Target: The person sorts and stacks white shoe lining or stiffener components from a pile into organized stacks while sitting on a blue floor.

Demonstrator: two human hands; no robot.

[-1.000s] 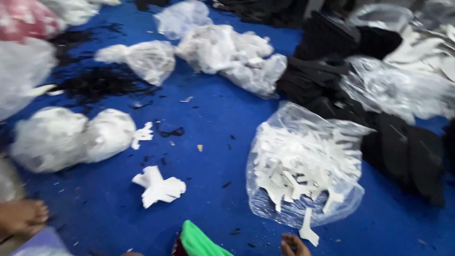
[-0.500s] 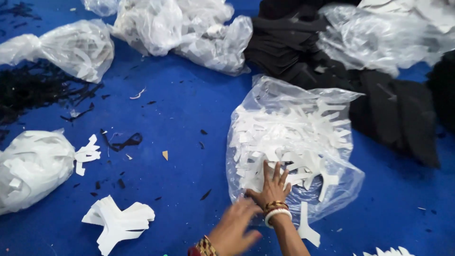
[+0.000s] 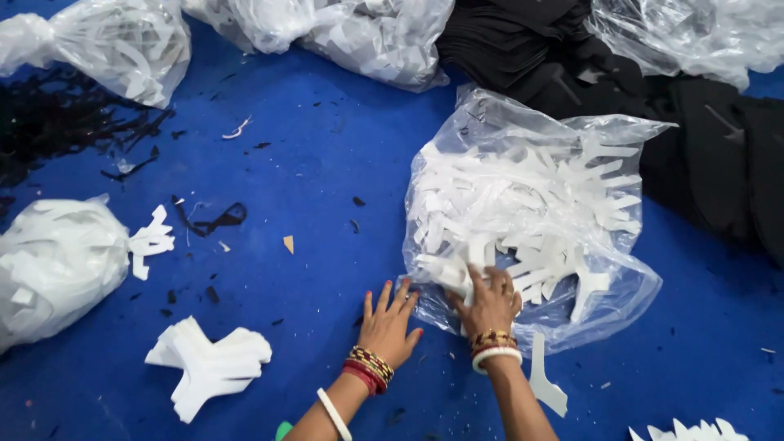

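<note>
Left hand (image 3: 389,324) lies flat and released, fingers spread on the blue surface (image 3: 327,163) just beside the bag (image 3: 531,220). Right hand (image 3: 488,304) is at the bag's near edge, fingers curled around white cutouts (image 3: 457,273) there. Looks like a pulling-out step; next calls for a firm pinch while the flat hand steadies. Farther off, black pieces (image 3: 702,155).

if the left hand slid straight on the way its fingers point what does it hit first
Probably the near edge of the clear plastic bag of white cut-outs; the left hand lies flat on the blue surface, fingertips just short of it.
</note>
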